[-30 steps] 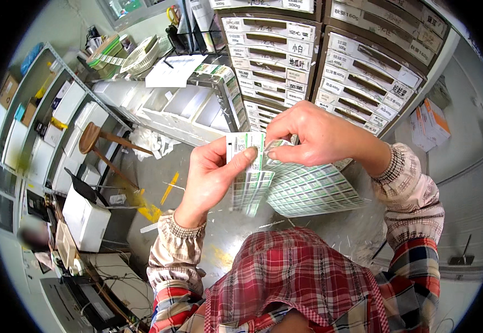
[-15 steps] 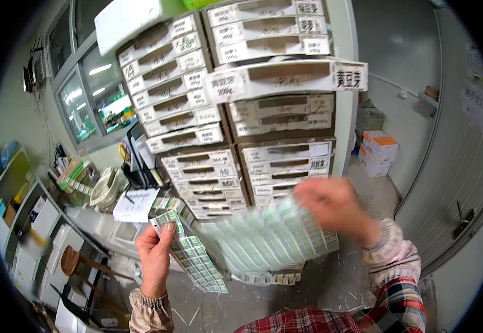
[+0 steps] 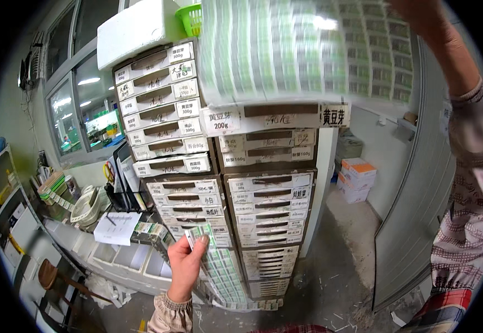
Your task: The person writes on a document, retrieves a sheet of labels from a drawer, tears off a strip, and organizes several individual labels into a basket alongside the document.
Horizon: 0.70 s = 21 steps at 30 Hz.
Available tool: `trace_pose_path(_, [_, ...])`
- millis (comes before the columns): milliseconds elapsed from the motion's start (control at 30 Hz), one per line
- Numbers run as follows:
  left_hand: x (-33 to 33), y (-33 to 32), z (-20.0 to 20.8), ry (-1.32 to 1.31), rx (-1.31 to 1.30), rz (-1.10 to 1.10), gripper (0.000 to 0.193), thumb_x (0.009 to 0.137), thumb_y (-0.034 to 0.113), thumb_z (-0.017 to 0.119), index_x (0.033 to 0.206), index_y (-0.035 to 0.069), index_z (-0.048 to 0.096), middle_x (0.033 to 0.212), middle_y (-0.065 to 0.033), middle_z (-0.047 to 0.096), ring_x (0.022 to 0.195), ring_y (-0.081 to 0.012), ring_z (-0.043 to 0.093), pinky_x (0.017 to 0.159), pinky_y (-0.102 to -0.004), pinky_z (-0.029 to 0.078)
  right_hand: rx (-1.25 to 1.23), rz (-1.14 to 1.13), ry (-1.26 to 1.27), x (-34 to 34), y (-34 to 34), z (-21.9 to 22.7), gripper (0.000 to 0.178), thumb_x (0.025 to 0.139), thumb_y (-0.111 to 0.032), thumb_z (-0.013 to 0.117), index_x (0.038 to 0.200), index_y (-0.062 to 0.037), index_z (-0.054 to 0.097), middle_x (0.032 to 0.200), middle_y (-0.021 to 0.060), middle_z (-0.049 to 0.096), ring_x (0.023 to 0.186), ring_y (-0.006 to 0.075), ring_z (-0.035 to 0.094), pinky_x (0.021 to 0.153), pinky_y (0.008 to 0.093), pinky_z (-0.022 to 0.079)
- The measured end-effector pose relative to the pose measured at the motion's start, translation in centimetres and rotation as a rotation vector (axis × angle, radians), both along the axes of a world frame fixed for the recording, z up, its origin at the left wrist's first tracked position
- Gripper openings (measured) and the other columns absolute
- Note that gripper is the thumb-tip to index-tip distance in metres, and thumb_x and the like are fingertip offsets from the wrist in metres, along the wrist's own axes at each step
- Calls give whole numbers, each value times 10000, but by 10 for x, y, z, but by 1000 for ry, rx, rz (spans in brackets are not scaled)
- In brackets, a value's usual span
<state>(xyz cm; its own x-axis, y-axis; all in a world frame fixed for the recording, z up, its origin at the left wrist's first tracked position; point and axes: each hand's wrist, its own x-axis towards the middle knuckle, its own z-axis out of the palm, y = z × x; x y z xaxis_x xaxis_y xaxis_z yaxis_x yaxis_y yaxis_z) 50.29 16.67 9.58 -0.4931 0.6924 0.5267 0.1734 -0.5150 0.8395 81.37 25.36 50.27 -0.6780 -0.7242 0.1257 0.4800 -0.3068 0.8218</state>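
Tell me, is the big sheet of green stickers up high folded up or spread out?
Spread out. The sticker sheet hangs wide and flat before the drawer cabinet, lifted by the right hand.

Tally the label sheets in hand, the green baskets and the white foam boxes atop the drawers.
Label sheets: 2, small sheet in left hand, big sheet in right hand
Green basket: 1
White foam box: 1
Total: 4
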Motion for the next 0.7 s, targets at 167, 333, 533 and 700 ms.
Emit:
trace_pose_path(167, [-21,-23,-29,-63,-65,74,91,875,52,628,869,-21,680,779,20,646,676,-30,513,618,-202,420,-65,-181,-90,-54,-3,-61,92,828,-125,608,763,-82,558,589,-12,497,421,73,469,328,209,398])
trace_pose_path(333, [-14,-12,-26,-32,-88,-92,126,898,79,624,961,-14,680,831,24,650,717,-22,517,644,-194,429,-511,-497,215,-41,66,-3,55,774,-71,611,756,-57,561,619,86,550,533,192,590,428,282,482])
trace_pose_path(533, [-2,-2,-38,-44,-120,-191,134,893,57,627,995,-12,680,843,38,648,731,-19,510,654,-193,431,-281,-465,389,-13,43,52,80,782,-106,616,743,-65,559,636,65,566,535,200,609,438,307,494])
trace_pose_path(700, [2,8,-57,-74,-188,-224,136,890,70,632,985,-12,685,799,51,633,698,-11,488,615,-188,408,-70,-371,8,-49,-7,26,141,830,-153,614,732,-102,526,597,-16,513,410,68,482,322,212,410])
